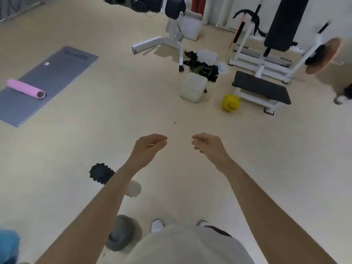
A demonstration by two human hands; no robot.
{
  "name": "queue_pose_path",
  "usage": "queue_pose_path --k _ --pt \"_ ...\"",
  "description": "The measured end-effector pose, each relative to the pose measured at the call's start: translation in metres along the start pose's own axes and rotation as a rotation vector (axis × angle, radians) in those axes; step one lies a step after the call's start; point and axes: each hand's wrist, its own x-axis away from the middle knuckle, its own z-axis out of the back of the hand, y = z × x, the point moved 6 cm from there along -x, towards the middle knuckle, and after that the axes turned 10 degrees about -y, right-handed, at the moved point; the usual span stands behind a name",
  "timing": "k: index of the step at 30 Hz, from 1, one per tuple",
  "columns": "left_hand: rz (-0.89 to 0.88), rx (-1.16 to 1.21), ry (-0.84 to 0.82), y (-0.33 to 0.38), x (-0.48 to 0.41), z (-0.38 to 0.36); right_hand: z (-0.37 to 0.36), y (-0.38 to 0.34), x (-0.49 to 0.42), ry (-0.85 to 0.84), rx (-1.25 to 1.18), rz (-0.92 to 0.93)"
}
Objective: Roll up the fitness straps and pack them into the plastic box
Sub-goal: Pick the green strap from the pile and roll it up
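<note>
Shirt front (182, 244) and both shoe tips (157, 225) at the bottom of view: I am standing, well short of the work. Left hand (150, 144) and right hand (206, 144) are out ahead at about the same height, fingers loosely curled, nothing in either. I judge this a reach toward the gear ahead, with no grip yet.

Fitness straps (202, 68) lie on the floor (114, 115) as one dark tangled heap by a foot of the white machine frame (150, 43), well apart from both hands. The heap's long axis runs far-left to near-right in my view; single strap ends cannot be told apart (blur).

Plastic box (193, 89), translucent, sits just on my side of the heap, handy for packing. Lid on or off: cannot tell. Rolling not yet begun.
</note>
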Motion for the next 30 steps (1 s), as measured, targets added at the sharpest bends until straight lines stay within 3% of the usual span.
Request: queue_pose_path --k 5,11,19,30 --pt "0.159 -0.012 -0.101 -0.066 0.002 -0.021 -0.030 0.041 -0.002 -0.065 0.002 -0.153" --pt "0.271 0.035 -0.170 -0.093 -0.042 -0.039 -0.020 0.071 -0.027 -0.092 -0.036 -0.278" --pt "0.339 0.040 -0.229 -0.067 -0.185 -0.042 0.052 0.080 -0.138 -0.086 -0.087 -0.309" --pt "0.416 0.061 -0.228 -0.008 -0.388 -0.011 0.192 0.027 -0.341 -0.023 -0.088 -0.310"
